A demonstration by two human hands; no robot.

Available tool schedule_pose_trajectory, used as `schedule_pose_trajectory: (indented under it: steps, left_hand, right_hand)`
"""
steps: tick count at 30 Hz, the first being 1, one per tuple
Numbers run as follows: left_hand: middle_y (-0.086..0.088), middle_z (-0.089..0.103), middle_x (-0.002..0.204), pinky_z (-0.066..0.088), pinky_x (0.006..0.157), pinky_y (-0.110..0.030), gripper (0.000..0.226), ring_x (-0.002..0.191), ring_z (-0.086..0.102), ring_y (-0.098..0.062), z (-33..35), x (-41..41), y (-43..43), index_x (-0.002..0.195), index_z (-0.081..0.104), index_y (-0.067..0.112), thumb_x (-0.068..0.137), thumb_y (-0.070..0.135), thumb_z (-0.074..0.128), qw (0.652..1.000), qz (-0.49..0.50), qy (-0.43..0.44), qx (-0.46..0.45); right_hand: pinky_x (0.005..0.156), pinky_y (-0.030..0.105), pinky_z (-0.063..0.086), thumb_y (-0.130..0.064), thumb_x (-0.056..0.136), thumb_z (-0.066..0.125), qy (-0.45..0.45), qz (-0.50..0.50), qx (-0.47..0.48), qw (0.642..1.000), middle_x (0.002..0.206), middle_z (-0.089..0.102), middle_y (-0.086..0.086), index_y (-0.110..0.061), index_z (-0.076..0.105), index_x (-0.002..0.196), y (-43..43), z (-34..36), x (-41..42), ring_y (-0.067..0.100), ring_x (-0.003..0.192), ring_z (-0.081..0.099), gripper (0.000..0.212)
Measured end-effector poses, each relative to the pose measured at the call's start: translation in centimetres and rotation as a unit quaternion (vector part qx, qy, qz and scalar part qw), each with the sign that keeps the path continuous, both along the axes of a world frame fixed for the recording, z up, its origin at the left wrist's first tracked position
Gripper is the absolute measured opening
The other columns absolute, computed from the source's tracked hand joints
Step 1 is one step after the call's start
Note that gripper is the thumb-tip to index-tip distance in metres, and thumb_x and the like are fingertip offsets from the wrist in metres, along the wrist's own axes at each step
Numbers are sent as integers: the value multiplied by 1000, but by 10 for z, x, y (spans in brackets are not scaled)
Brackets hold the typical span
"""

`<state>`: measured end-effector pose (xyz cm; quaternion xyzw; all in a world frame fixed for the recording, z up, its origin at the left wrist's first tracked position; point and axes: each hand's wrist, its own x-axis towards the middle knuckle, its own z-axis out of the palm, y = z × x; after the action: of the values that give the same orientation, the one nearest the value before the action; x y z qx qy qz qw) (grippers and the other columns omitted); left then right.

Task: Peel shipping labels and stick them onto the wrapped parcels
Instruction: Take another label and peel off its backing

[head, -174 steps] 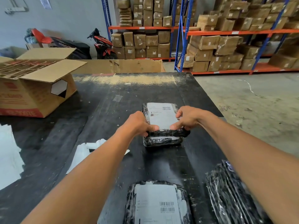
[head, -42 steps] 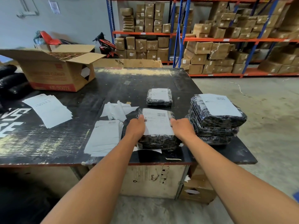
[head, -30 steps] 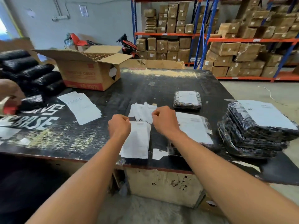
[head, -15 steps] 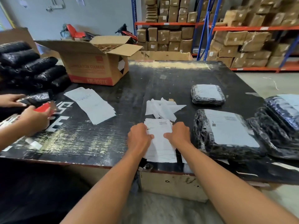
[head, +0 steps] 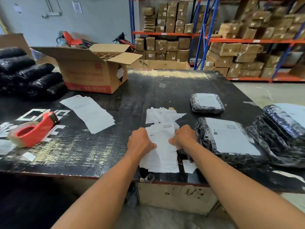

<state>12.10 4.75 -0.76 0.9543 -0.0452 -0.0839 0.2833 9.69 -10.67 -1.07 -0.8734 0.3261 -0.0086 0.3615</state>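
Observation:
A stack of white shipping labels [head: 162, 152] lies at the near edge of the black table [head: 135, 100]. My left hand [head: 140, 143] grips its left side and my right hand [head: 184, 138] grips its right side, fingers curled over the paper. Right of the stack lies a black wrapped parcel [head: 204, 138] with a white label on top. A smaller labelled parcel [head: 207, 103] sits further back. A pile of labelled parcels [head: 283, 134] stands at the right edge.
Peeled backing scraps [head: 162, 114] lie behind the stack. More label sheets [head: 90, 113] lie at middle left, next to a red tape dispenser [head: 33, 131]. An open cardboard box [head: 92, 70] and unlabelled black parcels [head: 28, 73] stand at the back left. Shelves of boxes line the back.
Both hands left the labelled parcel, moved left to the label stack and took hold of it. Another person's hands have gone; the tape dispenser now lies on the table.

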Motion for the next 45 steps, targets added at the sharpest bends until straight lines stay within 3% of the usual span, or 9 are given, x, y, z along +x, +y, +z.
schedule_pose_trajectory:
  steps: [2,6,9,16,19,23,28,32,45]
  left_hand:
    - [-4,67,102,48,71,-34,41,93,62,-27,2,2,2,95,59,11,70,32,84,1000,0,10,-3]
    - [-6,63,113,45,76,-32,60,104,60,-28,4,2,2,117,57,10,69,32,87,1000,-8,19,-5]
    - [-6,65,115,48,80,-33,61,105,62,-27,-1,1,4,116,61,9,69,38,87,1000,-20,24,-3]
    - [-7,67,122,48,96,-40,63,116,59,-27,8,8,3,123,65,11,74,46,82,998,-25,-12,-54]
    - [-6,70,94,51,76,-32,30,83,65,-22,22,15,-7,91,71,5,85,35,75,985,8,-8,-171]
    - [-7,58,67,44,55,-26,29,56,47,-18,41,13,-23,70,64,3,92,21,66,949,48,37,-308]
    - [-6,62,76,41,51,-22,20,63,49,-14,65,8,-52,77,68,11,95,17,63,922,32,12,-385]
    - [-4,70,85,45,57,-21,14,65,54,-12,79,11,-85,87,73,12,94,21,65,912,-1,-15,-410]
    - [-11,63,80,35,55,-26,9,66,43,-17,87,12,-189,83,75,12,88,11,68,898,-33,52,-436]
  right_hand:
    - [64,27,48,-20,69,81,8,17,1,1000,98,69,4,-11,68,96,-2,4,0,24,90,66,31]
    - [57,25,43,-13,74,80,7,33,2,999,86,62,2,-12,56,76,-7,7,-1,23,82,62,24]
    - [56,25,41,-13,73,81,-17,45,-12,999,89,63,4,-11,58,82,-6,9,-4,24,84,62,24]
    - [58,29,49,-10,72,84,-116,29,113,986,85,64,9,-16,54,65,-16,18,0,24,78,61,31]
    - [39,20,37,-6,77,81,-159,13,192,968,86,61,13,-14,51,68,-23,30,-1,21,62,53,33]
    - [38,18,39,-6,83,77,-192,12,244,950,75,63,6,-14,56,69,-36,65,-16,10,42,54,27]
    - [61,29,51,-25,76,85,-174,16,371,912,92,73,3,-17,69,95,-63,95,-27,20,79,66,26]
    - [58,28,51,-21,72,87,-145,38,395,906,75,69,1,-15,70,96,-85,100,-29,14,63,60,30]
    - [66,31,48,-18,76,85,-209,1,362,908,97,71,5,-11,68,111,-210,115,-13,13,76,59,40]
